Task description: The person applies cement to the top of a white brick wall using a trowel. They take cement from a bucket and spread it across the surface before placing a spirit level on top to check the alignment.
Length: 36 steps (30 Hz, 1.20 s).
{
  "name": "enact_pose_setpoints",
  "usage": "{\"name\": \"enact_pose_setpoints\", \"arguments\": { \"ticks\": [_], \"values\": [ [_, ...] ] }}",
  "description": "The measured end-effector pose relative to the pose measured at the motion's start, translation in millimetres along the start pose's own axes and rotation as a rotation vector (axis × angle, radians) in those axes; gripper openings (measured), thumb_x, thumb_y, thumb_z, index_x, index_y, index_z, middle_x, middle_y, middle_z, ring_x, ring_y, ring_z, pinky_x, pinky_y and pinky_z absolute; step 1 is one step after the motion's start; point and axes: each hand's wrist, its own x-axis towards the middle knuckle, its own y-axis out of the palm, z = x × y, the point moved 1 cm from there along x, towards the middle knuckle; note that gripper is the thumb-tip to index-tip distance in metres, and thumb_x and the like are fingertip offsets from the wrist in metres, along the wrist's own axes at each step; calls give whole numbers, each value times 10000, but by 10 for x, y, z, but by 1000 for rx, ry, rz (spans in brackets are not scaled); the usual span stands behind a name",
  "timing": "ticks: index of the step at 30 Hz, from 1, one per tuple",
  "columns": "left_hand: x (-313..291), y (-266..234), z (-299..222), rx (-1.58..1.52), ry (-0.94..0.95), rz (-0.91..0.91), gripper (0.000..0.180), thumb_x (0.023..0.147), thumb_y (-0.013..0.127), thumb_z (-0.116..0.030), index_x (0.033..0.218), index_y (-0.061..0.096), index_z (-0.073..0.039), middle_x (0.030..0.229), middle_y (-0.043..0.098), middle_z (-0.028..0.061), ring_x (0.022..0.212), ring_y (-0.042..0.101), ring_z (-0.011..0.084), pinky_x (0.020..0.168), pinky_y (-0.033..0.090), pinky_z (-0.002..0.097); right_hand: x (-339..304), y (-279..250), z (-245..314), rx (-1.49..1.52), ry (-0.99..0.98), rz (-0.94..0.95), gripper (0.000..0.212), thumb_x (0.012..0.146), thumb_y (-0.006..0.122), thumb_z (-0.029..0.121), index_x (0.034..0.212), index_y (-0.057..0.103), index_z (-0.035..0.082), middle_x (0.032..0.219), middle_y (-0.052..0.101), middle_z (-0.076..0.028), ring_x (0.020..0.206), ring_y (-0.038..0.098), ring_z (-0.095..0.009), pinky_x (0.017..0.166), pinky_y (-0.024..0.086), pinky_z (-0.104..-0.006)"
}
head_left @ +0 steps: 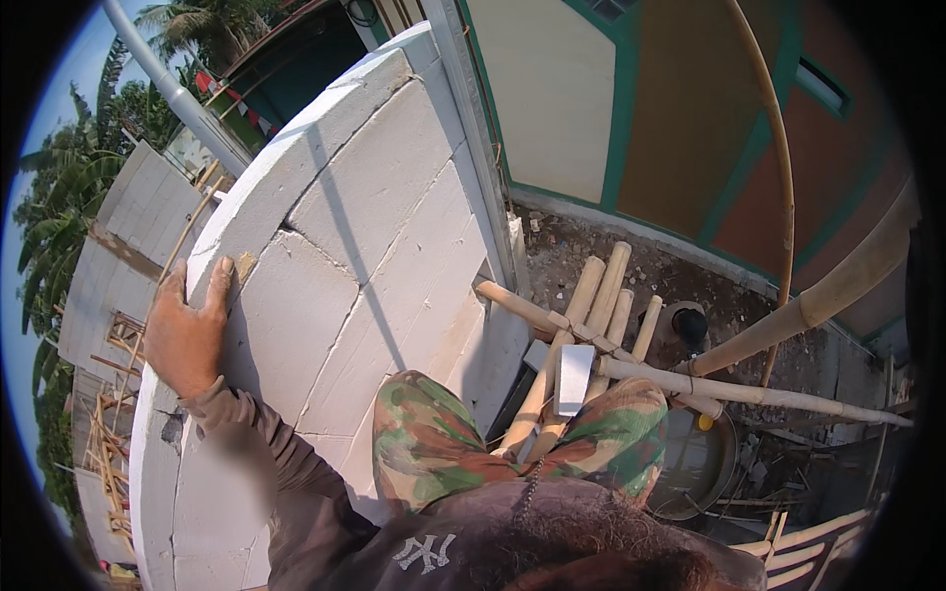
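Up on the edge of the pale block wall (335, 251), here's the left hand (187, 340), fingers (219, 286) spread wide and resting there, likely for balance. Right hand's out of view, so no telling its grip. Farther out, bamboo poles (583, 295) cross, apparently as scaffolding, a white block (574, 379) showing over them. Lower right, a round tub (732, 463) holds murky contents (693, 458).

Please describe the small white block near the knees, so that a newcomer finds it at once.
Start at the large white block wall under the left hand. Go right to the camouflage-clad knees; the small white block shows just beyond the gap between them. Its bright, flat, straight-edged top sets it apart from the round tan poles around it.
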Motion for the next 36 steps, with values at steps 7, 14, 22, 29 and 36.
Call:
{"name": "enact_pose_setpoints", "arguments": {
  "ticks": [7, 14, 22, 29, 36],
  "values": [
    [-9, -41, 28, 22, -15, -6, 740, 817, 652, -711, 1246, 726, -112, 1207, 719, 156, 1103, 697, 334, 957, 535, 429, -75, 64, -6, -92, -19, 10, 358, 951, 630, 349, 1233, 650, 129, 1165, 650, -95, 1146, 587, -289, 864, 515, -437],
    [2, -75, 56, 6, -60, 59, 799, 811, 628, -764, 1295, 702, -133, 1254, 705, 147, 1157, 673, 340, 993, 507, 440, -234, 94, -157, -166, -17, -1, 357, 949, 629, 351, 1223, 659, 124, 1166, 656, -98, 1154, 585, -293, 879, 506, -441],
    [70, 58, 88, 39, -44, 107, 818, 797, 592, -804, 1333, 682, -193, 1303, 686, 119, 1201, 648, 343, 1026, 478, 470, -484, 121, -603, -267, 78, -44, 356, 946, 629, 353, 1211, 669, 118, 1167, 663, -101, 1164, 582, -297, 896, 495, -444],
    [123, 216, 145, 12, -31, 146, 894, 797, 534, -856, 1390, 633, -195, 1284, 693, 125, 1165, 658, 353, 1005, 482, 472, -722, 174, -1009, -360, 181, -78, 356, 944, 628, 355, 1200, 677, 113, 1168, 669, -104, 1172, 580, -301, 911, 486, -448],
    [288, 334, 320, -116, 30, 226, 854, 856, 522, -806, 1377, 638, -139, 1240, 702, 165, 1125, 664, 363, 953, 488, 462, -937, 280, -1271, -417, 259, -92, 356, 942, 628, 356, 1190, 686, 107, 1169, 675, -106, 1181, 578, -305, 926, 477, -451]
  ]
}}
